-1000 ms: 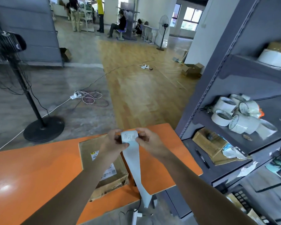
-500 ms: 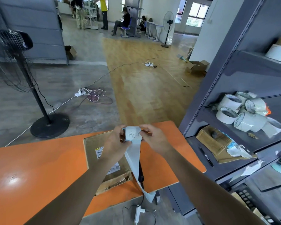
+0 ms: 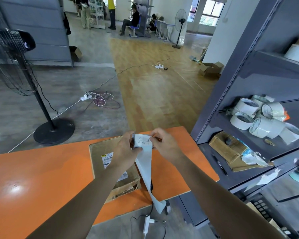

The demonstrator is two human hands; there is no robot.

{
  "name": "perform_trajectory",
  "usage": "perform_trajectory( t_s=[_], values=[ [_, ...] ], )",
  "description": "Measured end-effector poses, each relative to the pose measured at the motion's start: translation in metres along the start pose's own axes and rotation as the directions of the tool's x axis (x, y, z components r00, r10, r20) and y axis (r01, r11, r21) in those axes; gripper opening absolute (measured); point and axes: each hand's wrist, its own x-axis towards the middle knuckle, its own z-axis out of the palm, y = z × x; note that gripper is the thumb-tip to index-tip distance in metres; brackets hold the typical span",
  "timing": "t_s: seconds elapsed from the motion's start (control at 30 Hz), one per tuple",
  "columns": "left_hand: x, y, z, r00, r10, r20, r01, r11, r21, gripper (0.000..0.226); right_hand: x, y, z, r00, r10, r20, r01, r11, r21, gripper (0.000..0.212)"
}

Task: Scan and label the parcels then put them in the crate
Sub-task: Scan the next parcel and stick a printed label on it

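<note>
Both forearms reached in from the bottom edge. Below and nearest, under the fingers, a white power strip [image 3: 146,223] lay on the floor past the table edge.

The left hand [image 3: 125,150] had thumb and fingers curled, pinching the top left of a white paper strip [image 3: 146,169]. The right hand [image 3: 165,145] pinched the right edge of the handwritten label [image 3: 143,141] at the top of that strip, thumb against forefinger, other fingers curled. The strip hung from the fingers, twisted, with its tail past the table's near edge. A dark bit showed at the left fingertips; couldn't tell what it was.

The cardboard parcel [image 3: 102,150] lay flat on the orange table [image 3: 33,178], directly under and left of the left hand, apart from the fingers. It had a printed sticker [image 3: 108,158] on top and a torn near corner.

Right of the right hand stood a grey shelving unit [image 3: 231,80]. A black pen [image 3: 220,165] and a worn cardboard box [image 3: 225,146] sat on the lower shelf, with a pile of white tape rolls [image 3: 259,121] one shelf up.

Left and beyond the fingers stood a black pedestal fan [image 3: 53,130], then a socket strip [image 3: 86,97] with tangled cables on the floor. Further right was an open carton [image 3: 211,69]. At the far end were a second fan [image 3: 180,19] and several people [image 3: 133,18], some seated, some standing.
</note>
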Motion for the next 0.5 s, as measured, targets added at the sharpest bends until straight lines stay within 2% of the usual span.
perform_trajectory(
  t_s=[0.23,0.37,0.43,0.5],
  values=[
    [0.004,0.005,0.0,0.996,-0.088,0.014,0.088,0.996,-0.027,0.04,-0.004,0.005,0.0,0.998,0.013,0.053,-0.019,0.994,0.111,0.025],
    [0.008,0.007,0.003,0.992,-0.128,0.009,0.128,0.983,-0.132,0.029,-0.008,0.005,-0.004,0.994,0.042,0.106,-0.059,0.986,0.158,0.062],
    [0.01,0.008,0.006,0.986,-0.164,0.007,0.163,0.969,-0.184,0.014,-0.008,0.006,-0.006,0.995,0.06,0.074,-0.072,0.982,0.176,0.069],
    [0.011,0.009,0.01,0.982,-0.188,-0.02,0.181,0.964,-0.197,0.01,-0.007,0.008,-0.008,0.995,0.084,0.05,-0.091,0.983,0.16,0.069]
  ],
)
